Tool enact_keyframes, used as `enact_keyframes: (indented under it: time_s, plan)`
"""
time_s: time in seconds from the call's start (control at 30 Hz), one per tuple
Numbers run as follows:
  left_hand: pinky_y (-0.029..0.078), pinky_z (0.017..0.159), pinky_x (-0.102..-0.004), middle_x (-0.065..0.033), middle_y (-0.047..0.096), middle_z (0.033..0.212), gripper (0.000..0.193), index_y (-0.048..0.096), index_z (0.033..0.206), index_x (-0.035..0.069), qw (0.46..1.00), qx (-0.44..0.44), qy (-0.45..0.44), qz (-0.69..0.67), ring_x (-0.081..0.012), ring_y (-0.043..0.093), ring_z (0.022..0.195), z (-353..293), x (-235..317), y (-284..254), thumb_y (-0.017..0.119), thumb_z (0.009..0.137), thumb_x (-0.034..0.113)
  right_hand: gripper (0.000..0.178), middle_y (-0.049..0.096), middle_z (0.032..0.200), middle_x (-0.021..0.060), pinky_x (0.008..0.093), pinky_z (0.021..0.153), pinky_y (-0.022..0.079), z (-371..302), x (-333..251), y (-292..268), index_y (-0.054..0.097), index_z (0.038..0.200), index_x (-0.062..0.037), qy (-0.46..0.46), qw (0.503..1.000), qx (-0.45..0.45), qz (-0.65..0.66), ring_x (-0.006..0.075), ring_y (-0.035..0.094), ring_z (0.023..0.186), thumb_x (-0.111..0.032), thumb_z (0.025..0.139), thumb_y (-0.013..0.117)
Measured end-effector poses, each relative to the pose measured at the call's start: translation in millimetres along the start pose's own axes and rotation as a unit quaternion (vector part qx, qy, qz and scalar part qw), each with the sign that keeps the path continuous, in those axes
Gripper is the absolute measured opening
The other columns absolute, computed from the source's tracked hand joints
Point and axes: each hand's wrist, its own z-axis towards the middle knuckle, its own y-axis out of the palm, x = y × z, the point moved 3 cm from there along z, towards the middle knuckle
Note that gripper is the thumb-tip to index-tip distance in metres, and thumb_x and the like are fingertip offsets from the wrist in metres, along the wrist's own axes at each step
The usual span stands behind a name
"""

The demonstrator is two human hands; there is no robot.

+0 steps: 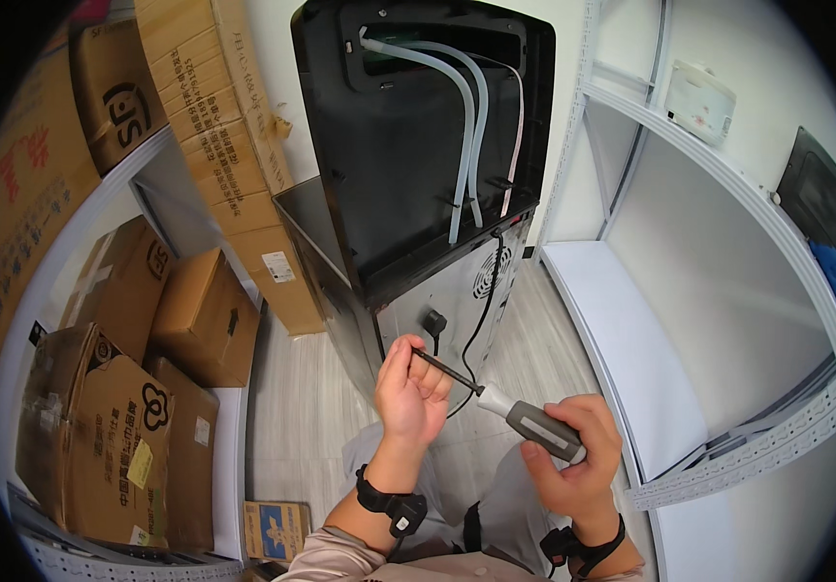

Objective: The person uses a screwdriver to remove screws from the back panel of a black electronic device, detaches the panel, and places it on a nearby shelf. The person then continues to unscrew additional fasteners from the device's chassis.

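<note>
1. Low in the frame's centre, the right hand (573,456) clenches the grey handle of a screwdriver (520,415).
2. The left hand (410,390) pinches its black shaft tip.
3. Risk: the tip could jab the pinching fingers, or slip and scratch the black water dispenser (408,155) above.
4. Cardboard boxes (122,427) at left are closed; contents hidden.

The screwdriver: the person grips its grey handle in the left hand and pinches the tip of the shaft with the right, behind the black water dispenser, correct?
Not quite: the hands are swapped. In the head view the right hand grips the screwdriver handle and the left hand pinches the shaft tip, behind the black water dispenser.
</note>
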Motion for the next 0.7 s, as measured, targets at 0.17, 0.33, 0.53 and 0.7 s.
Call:
enact_keyframes:
  time_s: [0.17,0.33,0.53,0.7]
  plan:
    - [0.026,0.045,-0.0252,0.0046,0.031,0.058,0.032,0.055,0.088,0.011,0.998,0.026,-0.014,-0.049,-0.0084,0.027,0.048,2,-1,-5,0.038,0.105,0.033,0.036,0.059,0.091,0.0142,0.0299,0.063,0.048,-5,0,-8,0.064,0.101,0.0027,0.006,1.0,0.002,-0.001,0.0224,0.059,0.074,-0.003,0.068,0.077]
    - [0.028,0.047,-0.0266,0.0025,0.035,0.059,0.032,0.051,0.08,0.011,0.991,-0.014,-0.068,-0.116,-0.0112,0.031,0.048,2,-4,-14,0.039,0.103,0.031,0.035,0.059,0.091,0.0143,0.03,0.064,0.048,-5,-1,-10,0.063,0.102,0.0032,-0.005,1.0,0.012,0.007,0.0228,0.059,0.076,-0.005,0.071,0.076]
    - [0.028,0.048,-0.0263,0.0009,0.041,0.064,0.023,0.052,0.08,0.009,0.986,0.016,-0.11,-0.127,-0.0116,0.035,0.053,-4,-7,-16,0.042,0.094,0.023,0.035,0.058,0.093,0.0139,0.0305,0.065,0.048,-5,0,-3,0.062,0.105,0.0025,-0.014,1.0,0.015,0.02,0.023,0.059,0.078,-0.006,0.074,0.076]
    - [0.03,0.048,-0.0272,0.0014,0.043,0.062,0.024,0.06,0.085,0.006,0.986,0.06,-0.131,-0.081,-0.0119,0.037,0.053,-9,-5,-8,0.044,0.093,0.023,0.036,0.058,0.095,0.0138,0.0308,0.065,0.048,-2,-2,11,0.062,0.106,0.0012,-0.026,0.999,0.009,0.016,0.0233,0.059,0.08,-0.008,0.075,0.077]
